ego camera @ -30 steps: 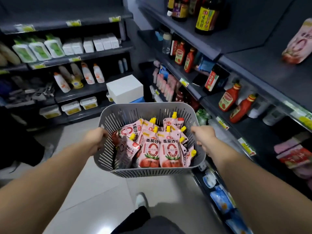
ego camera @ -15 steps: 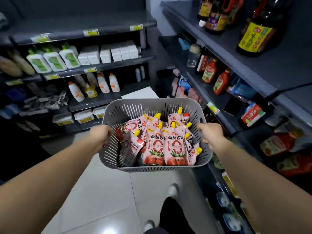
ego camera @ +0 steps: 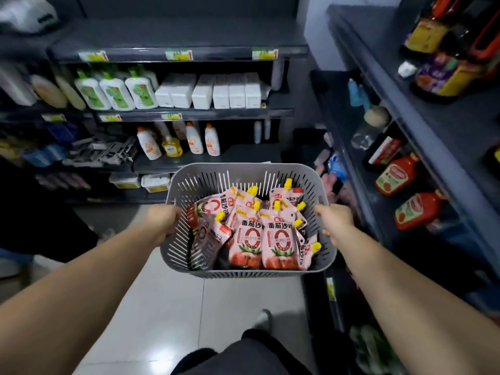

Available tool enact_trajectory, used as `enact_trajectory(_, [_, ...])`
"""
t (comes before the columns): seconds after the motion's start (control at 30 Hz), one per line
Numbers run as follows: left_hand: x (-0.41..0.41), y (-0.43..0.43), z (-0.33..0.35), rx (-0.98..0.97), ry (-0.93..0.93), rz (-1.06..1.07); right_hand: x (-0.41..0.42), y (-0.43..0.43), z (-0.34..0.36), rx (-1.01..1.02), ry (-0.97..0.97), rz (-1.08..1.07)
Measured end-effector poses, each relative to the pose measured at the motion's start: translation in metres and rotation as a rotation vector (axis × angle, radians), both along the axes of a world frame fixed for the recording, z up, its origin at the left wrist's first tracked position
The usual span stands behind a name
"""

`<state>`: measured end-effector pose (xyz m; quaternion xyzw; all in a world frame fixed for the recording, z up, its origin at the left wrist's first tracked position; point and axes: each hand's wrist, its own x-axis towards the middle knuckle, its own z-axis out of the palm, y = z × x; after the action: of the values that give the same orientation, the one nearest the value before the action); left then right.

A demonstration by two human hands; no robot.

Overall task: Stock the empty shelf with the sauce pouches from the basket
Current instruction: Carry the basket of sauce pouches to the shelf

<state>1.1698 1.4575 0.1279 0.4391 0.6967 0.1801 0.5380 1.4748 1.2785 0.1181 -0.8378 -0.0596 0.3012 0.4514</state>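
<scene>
Carrying is the step in hand: the grey slotted plastic basket (ego camera: 244,169) is held out in front of the person, above the pale tiled floor (ego camera: 162,307); the left hand (ego camera: 165,220) grips its left rim with fingers curled over the edge; the right hand (ego camera: 334,221) grips the right rim the same way. The pink spouted sauce pouches with yellow caps (ego camera: 278,239) lie heaped inside the basket, some flat and some leaning on each other; none shows on a shelf, so stocking itself looks not yet begun. Two dark shelf boards show bare stretches: the top board of the unit ahead (ego camera: 176,33), and the board on the right (ego camera: 443,131) above the red squeeze bottles of ketchup (ego camera: 395,175); which one is meant I cannot tell. The next move probably calls for bringing the basket up to the chosen board, then resting it or carrying it one-handed; the freed hand can then pinch a pouch near its spout and stand it upright.
</scene>
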Motion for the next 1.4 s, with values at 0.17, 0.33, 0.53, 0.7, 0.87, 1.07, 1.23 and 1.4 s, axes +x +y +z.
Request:
enact_trajectory(0.17, [0.039,0.038,-0.006,0.023,0.022,0.046,0.054,0.053,-0.007,-0.026,0.015,0.063])
enact_trajectory(0.33, [0.076,0.074,-0.014,0.031,0.02,0.071,0.094,0.098,-0.009,-0.007,0.013,0.079])
enact_trajectory(0.53, [0.115,0.128,-0.033,-0.005,-0.017,0.094,0.132,0.152,-0.022,0.006,0.004,0.069])
enact_trajectory(0.7, [0.143,0.184,-0.056,-0.028,-0.044,0.053,0.154,0.195,-0.036,-0.019,0.0,0.012])
enact_trajectory(0.87, [0.162,0.226,-0.079,-0.028,-0.039,0.069,0.178,0.235,-0.052,-0.043,0.006,0.006])
enact_trajectory(1.07, [0.169,0.243,-0.108,-0.05,0.035,0.129,0.198,0.273,-0.07,-0.05,0.007,0.054])
enact_trajectory(1.23, [0.173,0.249,-0.123,-0.066,0.068,0.186,0.215,0.305,-0.09,-0.087,0.017,0.142])
enact_trajectory(1.4, [0.176,0.251,-0.142,-0.08,0.098,0.244,0.225,0.329,-0.119,-0.11,0.021,0.204])
